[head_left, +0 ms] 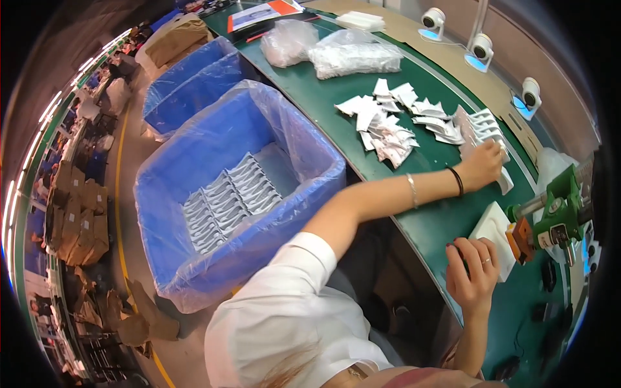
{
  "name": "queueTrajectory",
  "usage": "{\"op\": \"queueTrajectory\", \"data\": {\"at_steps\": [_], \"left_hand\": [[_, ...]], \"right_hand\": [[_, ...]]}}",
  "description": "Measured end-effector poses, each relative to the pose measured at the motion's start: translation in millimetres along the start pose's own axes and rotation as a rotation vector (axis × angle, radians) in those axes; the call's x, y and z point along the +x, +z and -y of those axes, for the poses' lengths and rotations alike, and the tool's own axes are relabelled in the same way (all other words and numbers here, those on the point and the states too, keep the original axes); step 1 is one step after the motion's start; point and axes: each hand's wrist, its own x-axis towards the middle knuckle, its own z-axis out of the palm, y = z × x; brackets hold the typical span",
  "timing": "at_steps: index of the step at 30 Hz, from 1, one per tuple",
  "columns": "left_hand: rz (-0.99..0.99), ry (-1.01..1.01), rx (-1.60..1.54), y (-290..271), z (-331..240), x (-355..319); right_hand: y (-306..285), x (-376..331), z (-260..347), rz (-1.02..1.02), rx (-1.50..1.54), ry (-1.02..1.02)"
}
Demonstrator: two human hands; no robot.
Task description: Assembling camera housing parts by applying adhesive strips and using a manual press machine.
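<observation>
Left fingers (495, 150): bent down onto a row of curved white plastic parts (480, 123), left of the green metal press (557, 210); whether they pinch one, I cannot tell.
Right fingers (484, 249): curled beside a thick white block (493, 221), just left of the press; their grip is unclear from here.
Loose pile: jumbled curved white pieces (388, 132) on the green table (433, 226), farther left of the press.
Bin: blue, film-lined (301, 210), well left of the press, neat white rows (233, 200) inside.
</observation>
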Motion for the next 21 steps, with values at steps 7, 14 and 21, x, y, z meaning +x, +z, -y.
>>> {"op": "queueTrajectory", "data": {"at_steps": [7,14,21], "left_hand": [[-0.131,-0.135,-0.227,-160.5,94.7,5.0],[-0.473,-0.671,-1.479,-245.1,163.7,-38.2],[-0.280,-1.119,-1.768,-248.5,120.9,-72.6]], "right_hand": [[-16.7,16.6,0.7,-0.046,-0.052,-0.248],[44.9,49.8,-34.1,-0.043,-0.071,0.032],[135.9,88.5,-80.8,0.157,-0.258,0.346]]}}
